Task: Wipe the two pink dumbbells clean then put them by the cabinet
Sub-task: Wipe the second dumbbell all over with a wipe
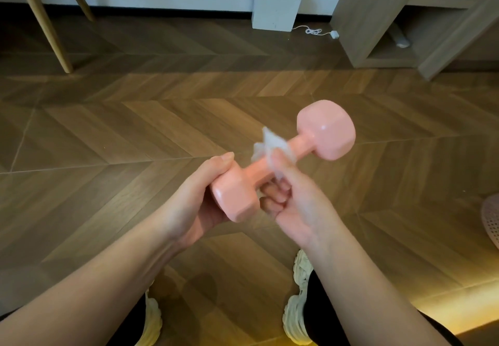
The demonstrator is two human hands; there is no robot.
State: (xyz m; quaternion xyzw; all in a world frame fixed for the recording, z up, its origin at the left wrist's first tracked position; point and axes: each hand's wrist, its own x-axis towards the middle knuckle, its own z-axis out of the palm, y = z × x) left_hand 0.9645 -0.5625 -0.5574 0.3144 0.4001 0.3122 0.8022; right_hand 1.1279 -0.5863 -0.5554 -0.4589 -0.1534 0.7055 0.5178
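Left hand (197, 197) grips 1 dumbbell (280, 162) by its head, steadying it; right hand (294, 191) pinches a wipe (270, 145) around the bar.

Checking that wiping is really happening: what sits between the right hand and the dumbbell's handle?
A crumpled white wipe, pinched by the right hand against the handle of the pink dumbbell; the left hand holds its near head. Shown in the head view.

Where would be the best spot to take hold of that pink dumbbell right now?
Probably the far head, coming from the far right: it sticks out free, while the left hand grips the near head and the right hand wraps the tissue round the handle.
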